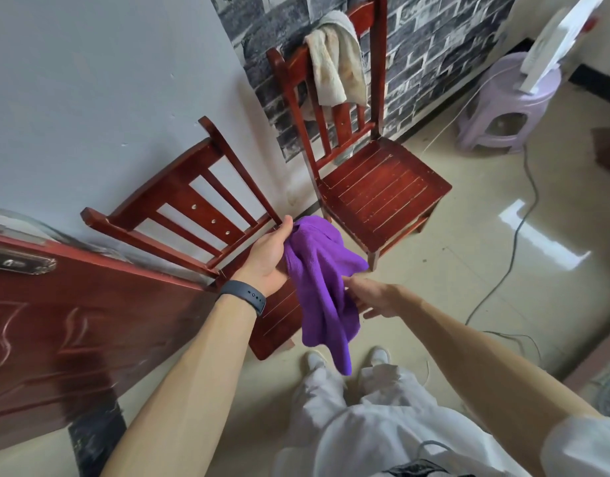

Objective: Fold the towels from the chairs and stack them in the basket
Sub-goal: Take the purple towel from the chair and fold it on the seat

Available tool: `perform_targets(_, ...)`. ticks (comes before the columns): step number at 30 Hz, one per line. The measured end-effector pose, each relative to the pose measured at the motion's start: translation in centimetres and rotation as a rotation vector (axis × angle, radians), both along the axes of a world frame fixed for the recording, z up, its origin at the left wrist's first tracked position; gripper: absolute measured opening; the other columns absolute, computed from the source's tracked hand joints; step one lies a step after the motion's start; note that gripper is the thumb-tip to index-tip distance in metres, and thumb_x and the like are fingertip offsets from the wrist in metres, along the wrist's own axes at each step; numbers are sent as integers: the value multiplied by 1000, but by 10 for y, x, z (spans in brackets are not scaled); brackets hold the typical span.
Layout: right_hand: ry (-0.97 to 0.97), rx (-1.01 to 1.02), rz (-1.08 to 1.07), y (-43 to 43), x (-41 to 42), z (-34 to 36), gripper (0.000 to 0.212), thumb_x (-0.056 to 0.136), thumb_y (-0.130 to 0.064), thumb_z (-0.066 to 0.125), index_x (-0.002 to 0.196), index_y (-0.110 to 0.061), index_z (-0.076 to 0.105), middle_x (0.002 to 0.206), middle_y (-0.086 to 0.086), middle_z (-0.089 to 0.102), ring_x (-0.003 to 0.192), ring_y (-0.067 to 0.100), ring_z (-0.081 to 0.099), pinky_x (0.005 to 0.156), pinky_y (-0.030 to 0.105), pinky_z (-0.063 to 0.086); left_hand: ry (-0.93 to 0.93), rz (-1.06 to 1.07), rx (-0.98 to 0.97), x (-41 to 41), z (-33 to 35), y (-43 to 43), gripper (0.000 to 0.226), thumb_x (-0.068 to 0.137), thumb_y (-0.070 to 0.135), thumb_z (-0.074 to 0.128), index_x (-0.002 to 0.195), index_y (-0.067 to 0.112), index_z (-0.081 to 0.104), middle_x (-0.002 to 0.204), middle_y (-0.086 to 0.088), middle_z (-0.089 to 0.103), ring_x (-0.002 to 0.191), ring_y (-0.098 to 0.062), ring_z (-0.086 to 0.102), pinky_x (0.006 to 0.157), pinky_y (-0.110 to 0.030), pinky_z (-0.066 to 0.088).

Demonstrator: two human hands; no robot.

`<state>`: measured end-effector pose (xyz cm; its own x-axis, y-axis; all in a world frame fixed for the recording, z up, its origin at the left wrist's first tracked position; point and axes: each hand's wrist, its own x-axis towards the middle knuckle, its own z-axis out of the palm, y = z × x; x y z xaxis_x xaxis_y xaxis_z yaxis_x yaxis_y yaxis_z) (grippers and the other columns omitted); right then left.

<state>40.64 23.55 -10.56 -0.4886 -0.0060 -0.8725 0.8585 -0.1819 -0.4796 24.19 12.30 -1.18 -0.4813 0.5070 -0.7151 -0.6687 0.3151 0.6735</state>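
Note:
A purple towel (319,287) hangs in front of me above the floor. My left hand (267,258) grips its bunched top, just off the near red wooden chair (179,204). My right hand (370,296) holds the towel's right edge lower down, its fingertips partly hidden by the cloth. A cream towel (338,60) is draped over the backrest of the far red wooden chair (379,187). No basket is in view.
A red wooden door (66,325) stands at the left. A lilac plastic stool (503,115) with a white object on it sits at the back right. A grey cable (517,235) trails across the glossy tiled floor. My white trousers and shoes are below.

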Motion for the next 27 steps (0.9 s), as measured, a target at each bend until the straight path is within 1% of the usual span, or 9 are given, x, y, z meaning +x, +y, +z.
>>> perform_targets(4,106,-64,-319,2,4,-1,19,86,-37,60,98,-25,68,100,-4,59,92,14,53,82,31,44,56,-67,17,3,0,-2,41,90,40,69,114,7,72,116,-19,71,108,-32,68,97,-46,53)
perform_targets(8,170,-126,-577,18,10,2,44,70,-29,72,111,-16,68,104,5,61,92,18,57,83,30,49,208,-163,-170,3,-4,-12,30,78,26,80,103,10,75,107,-15,74,106,-33,68,97,-46,53)
perform_targets(11,178,-134,-706,38,23,7,31,83,-21,73,112,-12,64,107,6,68,92,20,64,85,30,53,496,-256,-498,-6,-16,-22,11,82,23,72,89,14,74,96,-11,74,95,-29,69,91,-43,56)
perform_targets(13,182,-115,-771,53,31,9,33,82,-20,74,110,-12,59,111,6,68,92,19,65,78,28,51,516,-259,-653,-13,-26,-31,26,83,30,67,98,9,72,97,-13,72,90,-30,70,86,-44,59)
perform_targets(16,238,-107,-798,68,34,15,44,70,-19,79,106,-12,55,119,8,66,103,21,64,83,30,50,508,-256,-739,-17,-43,-42,37,87,37,62,106,6,69,100,-14,71,89,-30,71,84,-45,60)
perform_targets(19,276,-158,-842,75,33,27,14,82,-16,70,87,-14,57,100,4,63,90,18,61,86,28,47,643,-305,-749,-9,-37,-39,35,94,40,51,107,12,68,104,-12,72,95,-31,69,89,-42,57)
perform_targets(21,233,-235,-871,81,34,31,17,84,-30,68,87,-15,60,81,-1,58,80,14,58,85,28,44,756,-338,-768,-3,-27,-33,34,101,37,45,118,14,65,117,-11,68,109,-33,63,94,-37,50)
perform_targets(23,159,-248,-811,88,36,33,26,84,-40,69,89,-15,62,77,-1,58,80,14,57,84,28,45,797,-318,-798,-5,-22,-30,39,105,34,41,130,12,60,131,-12,62,122,-34,56,99,-38,44)
perform_targets(27,122,48,-794,97,34,31,12,89,-26,71,93,-19,62,85,-3,63,84,14,62,82,28,45,782,-223,-874,-16,-15,-35,46,106,36,35,131,5,59,132,-17,61,122,-37,56,100,-40,44)
